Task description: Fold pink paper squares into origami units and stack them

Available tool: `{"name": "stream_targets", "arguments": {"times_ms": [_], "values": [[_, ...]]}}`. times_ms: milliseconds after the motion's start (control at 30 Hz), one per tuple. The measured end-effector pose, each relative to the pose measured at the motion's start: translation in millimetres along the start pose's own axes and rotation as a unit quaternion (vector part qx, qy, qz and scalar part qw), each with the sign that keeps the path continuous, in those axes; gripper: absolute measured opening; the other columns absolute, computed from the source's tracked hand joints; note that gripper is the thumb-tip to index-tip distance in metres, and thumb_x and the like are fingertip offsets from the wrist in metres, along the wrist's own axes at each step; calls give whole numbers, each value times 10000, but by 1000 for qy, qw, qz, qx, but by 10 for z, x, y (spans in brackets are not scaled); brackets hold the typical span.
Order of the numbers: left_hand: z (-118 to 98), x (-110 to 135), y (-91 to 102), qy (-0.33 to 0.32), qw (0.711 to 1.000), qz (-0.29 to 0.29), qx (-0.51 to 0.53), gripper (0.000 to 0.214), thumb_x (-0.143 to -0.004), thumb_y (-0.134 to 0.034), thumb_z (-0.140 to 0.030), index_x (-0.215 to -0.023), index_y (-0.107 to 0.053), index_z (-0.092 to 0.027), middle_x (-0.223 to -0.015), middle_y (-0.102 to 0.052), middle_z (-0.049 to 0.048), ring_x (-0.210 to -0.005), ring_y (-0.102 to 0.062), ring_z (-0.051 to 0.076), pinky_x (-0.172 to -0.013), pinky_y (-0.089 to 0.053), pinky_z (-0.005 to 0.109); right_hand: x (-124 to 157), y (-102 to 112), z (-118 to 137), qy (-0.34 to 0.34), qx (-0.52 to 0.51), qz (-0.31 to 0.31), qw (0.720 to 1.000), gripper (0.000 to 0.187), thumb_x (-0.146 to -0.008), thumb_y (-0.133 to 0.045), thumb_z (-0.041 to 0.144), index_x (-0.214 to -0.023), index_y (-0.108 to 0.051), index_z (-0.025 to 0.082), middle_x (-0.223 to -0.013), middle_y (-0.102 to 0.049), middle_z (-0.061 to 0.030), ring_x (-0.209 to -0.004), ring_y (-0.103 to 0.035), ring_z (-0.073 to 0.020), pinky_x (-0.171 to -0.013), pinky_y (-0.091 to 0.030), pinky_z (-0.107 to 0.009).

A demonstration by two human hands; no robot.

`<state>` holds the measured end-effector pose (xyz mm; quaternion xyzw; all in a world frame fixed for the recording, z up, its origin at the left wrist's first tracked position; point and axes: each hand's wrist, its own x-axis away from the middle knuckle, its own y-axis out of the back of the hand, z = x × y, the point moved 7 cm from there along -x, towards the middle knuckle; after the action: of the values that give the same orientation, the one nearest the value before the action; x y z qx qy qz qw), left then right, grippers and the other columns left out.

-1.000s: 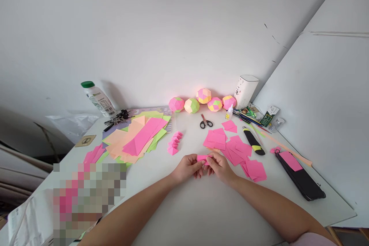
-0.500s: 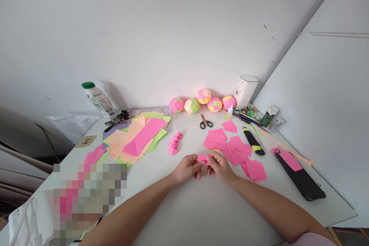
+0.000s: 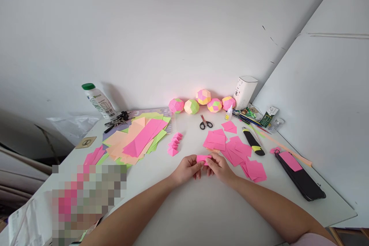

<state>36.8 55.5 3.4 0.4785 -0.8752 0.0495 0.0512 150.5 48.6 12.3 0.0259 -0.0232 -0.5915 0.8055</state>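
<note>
Between my two hands is a small folded piece of pink paper (image 3: 203,158), held just above the table. My left hand (image 3: 188,168) pinches its left end between thumb and fingers. At the right end, my right hand (image 3: 218,166) grips it, the thumb pressed on the front. The fingertips behind the paper are partly hidden. A short row of folded pink paper pieces (image 3: 174,144) stands beyond my left hand. Loose pink paper squares (image 3: 235,150) lie in overlapping piles beyond and to the right of my right hand.
Scissors (image 3: 205,122), a glue bottle (image 3: 228,113) and several paper balls (image 3: 203,97) are toward the wall. Coloured paper sheets (image 3: 138,138), keys (image 3: 118,120) and a green-capped bottle (image 3: 98,100) occupy the left. At right lie a box cutter (image 3: 253,141) and a black pouch (image 3: 302,180).
The right thumb has shifted slightly left along the folded pink paper, and a little more of the paper's upper edge shows. Both hands stay in nearly the same place.
</note>
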Motion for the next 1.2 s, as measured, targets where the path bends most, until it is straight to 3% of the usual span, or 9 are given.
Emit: {"name": "stream_targets", "arguments": {"times_ms": [300,600,767,900,1067,1200], "values": [[7,8,-9,-18,1000,6,5,352,-796,-530,-498,-705,-494,-160,-506,-569,-17,-440,-524,97,-414,-386,197,-5,-85,35,10,4,35,999,73,-781,-544,209,-807,-572,148,-600,-580,8,-547,-537,-116,-498,-437,-235],[-23,10,-23,-20,1000,4,20,352,-793,-540,-489,-691,-509,-153,-482,-557,-21,-405,-482,77,-395,-343,182,-13,-18,-37,-21,-9,-1,1000,58,-704,-518,140,-735,-565,151,-541,-598,16,-466,-530,-110,-458,-429,-234],[4,-23,26,-4,996,-17,85,352,-764,-576,-494,-685,-474,-167,-412,-491,-54,-380,-465,85,-383,-340,190,-35,43,13,-14,-67,-13,998,66,-700,-485,164,-645,-456,185,-501,-593,22,-418,-503,-103,-431,-397,-227],[-7,-37,66,-10,992,-38,120,359,-748,-595,-493,-677,-435,-179,-396,-441,-77,-378,-463,92,-368,-335,193,-48,65,32,-1,-116,-15,993,115,-772,-451,233,-684,-382,202,-564,-593,24,-434,-515,-103,-422,-373,-220],[3,-24,30,-17,996,-20,80,353,-767,-569,-501,-717,-484,-163,-427,-475,-64,-403,-479,92,-410,-370,204,-39,-11,14,-3,-40,22,999,168,-817,-529,333,-858,-489,175,-694,-595,12,-486,-534,-96,-458,-403,-222],[15,-5,2,-18,999,-10,45,344,-784,-554,-491,-741,-491,-156,-479,-527,-37,-443,-505,98,-439,-390,212,-33,-38,12,0,-3,31,1000,225,-818,-544,374,-787,-545,151,-677,-574,4,-498,-522,-93,-472,-415,-226]]}}
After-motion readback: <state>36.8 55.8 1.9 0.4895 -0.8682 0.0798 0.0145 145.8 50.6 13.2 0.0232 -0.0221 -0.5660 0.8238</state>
